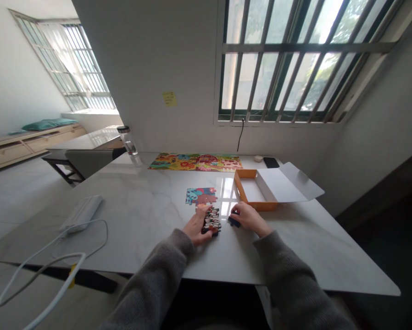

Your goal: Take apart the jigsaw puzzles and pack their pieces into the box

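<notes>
Carefully, I'm gripping the puzzle-piece stack (212, 220) in my left hand (196, 227) and pinching a dark piece (232, 223) with my right hand (246, 216), light pressure likely working best.

Dark piece (233, 222), probably puzzle, partly hidden by right-hand fingers (238, 208).

From the head — forward and down, table (140, 220) near, wall (188, 59) beyond.
</notes>
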`<state>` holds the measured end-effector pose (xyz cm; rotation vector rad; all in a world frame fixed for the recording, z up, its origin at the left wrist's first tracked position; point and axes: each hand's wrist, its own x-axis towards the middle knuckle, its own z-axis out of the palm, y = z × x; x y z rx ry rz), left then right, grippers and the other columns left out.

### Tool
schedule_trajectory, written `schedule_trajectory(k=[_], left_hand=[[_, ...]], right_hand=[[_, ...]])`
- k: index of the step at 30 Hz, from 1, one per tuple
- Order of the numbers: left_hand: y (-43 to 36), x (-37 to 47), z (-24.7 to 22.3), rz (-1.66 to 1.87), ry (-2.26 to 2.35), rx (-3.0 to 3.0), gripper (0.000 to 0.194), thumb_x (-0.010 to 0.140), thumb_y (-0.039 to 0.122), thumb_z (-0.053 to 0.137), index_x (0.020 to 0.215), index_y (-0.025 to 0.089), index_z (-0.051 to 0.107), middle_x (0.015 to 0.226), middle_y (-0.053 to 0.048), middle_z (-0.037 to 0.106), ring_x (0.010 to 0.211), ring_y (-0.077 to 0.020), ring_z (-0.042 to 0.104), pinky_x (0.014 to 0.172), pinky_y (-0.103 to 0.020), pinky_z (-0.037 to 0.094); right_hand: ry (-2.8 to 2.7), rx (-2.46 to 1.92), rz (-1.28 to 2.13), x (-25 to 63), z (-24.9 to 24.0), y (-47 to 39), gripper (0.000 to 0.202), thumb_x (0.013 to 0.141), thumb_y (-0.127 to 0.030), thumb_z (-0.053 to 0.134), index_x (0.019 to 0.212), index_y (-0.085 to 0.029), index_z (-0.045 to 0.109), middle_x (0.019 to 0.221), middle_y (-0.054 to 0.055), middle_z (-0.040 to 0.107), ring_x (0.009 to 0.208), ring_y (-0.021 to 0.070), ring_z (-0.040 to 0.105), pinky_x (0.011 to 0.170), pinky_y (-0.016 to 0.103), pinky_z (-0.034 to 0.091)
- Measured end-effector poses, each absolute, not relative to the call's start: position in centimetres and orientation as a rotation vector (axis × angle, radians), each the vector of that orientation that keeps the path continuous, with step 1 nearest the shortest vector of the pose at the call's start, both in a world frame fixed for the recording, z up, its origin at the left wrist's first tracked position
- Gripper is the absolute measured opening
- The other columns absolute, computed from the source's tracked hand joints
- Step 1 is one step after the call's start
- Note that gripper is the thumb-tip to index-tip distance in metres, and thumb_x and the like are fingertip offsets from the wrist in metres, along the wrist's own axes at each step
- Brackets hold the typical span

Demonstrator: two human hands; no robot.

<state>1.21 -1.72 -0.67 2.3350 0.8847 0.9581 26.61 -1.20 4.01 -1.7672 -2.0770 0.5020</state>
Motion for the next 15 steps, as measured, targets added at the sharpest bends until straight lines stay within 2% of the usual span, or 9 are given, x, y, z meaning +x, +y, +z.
schedule_trajectory(k=[2, 4, 7, 11, 15], left_hand=[[-1.8, 1.2, -0.6, 0.967, 0.883, 2.335, 0.088, 0.07, 0.02, 0.065, 0.148, 0.02, 0.024, 0.135, -0.014, 0.039, 0.131, -0.0333, 0.04, 0.114, -0.052, 0.033], [-1.8, 1.2, -0.5, 0.971, 0.88, 2.339, 0.088, 0.07, 0.021, 0.066, 0.148, 0.02, 0.024, 0.134, -0.014, 0.04, 0.13, -0.0331, 0.04, 0.114, -0.052, 0.033], [-1.8, 1.3, -0.4, 0.958, 0.888, 2.339, 0.088, 0.07, 0.021, 0.066, 0.148, 0.021, 0.024, 0.133, -0.013, 0.041, 0.128, -0.0321, 0.042, 0.113, -0.051, 0.035], [-1.8, 1.3, -0.5, 0.95, 0.898, 2.349, 0.087, 0.072, 0.021, 0.064, 0.148, 0.019, 0.023, 0.134, -0.014, 0.04, 0.128, -0.032, 0.042, 0.112, -0.051, 0.035], [-1.6, 1.3, -0.8, 0.921, 0.91, 2.349, 0.088, 0.074, 0.025, 0.066, 0.149, 0.02, 0.021, 0.136, -0.014, 0.038, 0.129, -0.0338, 0.041, 0.111, -0.053, 0.035]], right_hand=[[-1.989, -1.633, 0.613, 27.4, 3.6, -1.0, 0.015, 0.08, -0.031, 0.066, 0.08, -0.017, 0.072, 0.08, 0.005, 0.064, 0.076, 0.018, 0.06, 0.068, 0.027, 0.045], [-1.877, -1.478, 0.77, 27.8, 3.5, -1.1, 0.022, 0.08, -0.036, 0.066, 0.078, -0.015, 0.07, 0.072, 0.003, 0.062, 0.068, 0.0162, 0.058, 0.061, 0.026, 0.044], [-1.68, -1.269, 0.974, 27.6, 3.9, -1.9, 0.033, 0.081, -0.048, 0.065, 0.078, -0.015, 0.064, 0.065, 0.0, 0.06, 0.059, 0.0122, 0.053, 0.053, 0.023, 0.041], [-1.522, -1.084, 1.265, 25.3, 4.6, -4.1, 0.039, 0.084, -0.057, 0.061, 0.084, -0.019, 0.051, 0.06, -0.004, 0.059, 0.041, 0.0063, 0.041, 0.039, 0.019, 0.028], [-1.592, -1.002, 1.428, 23.1, 4.1, -5.9, 0.042, 0.084, -0.06, 0.061, 0.086, -0.021, 0.045, 0.074, 0.001, 0.068, 0.045, 0.0097, 0.054, 0.038, 0.019, 0.031]])
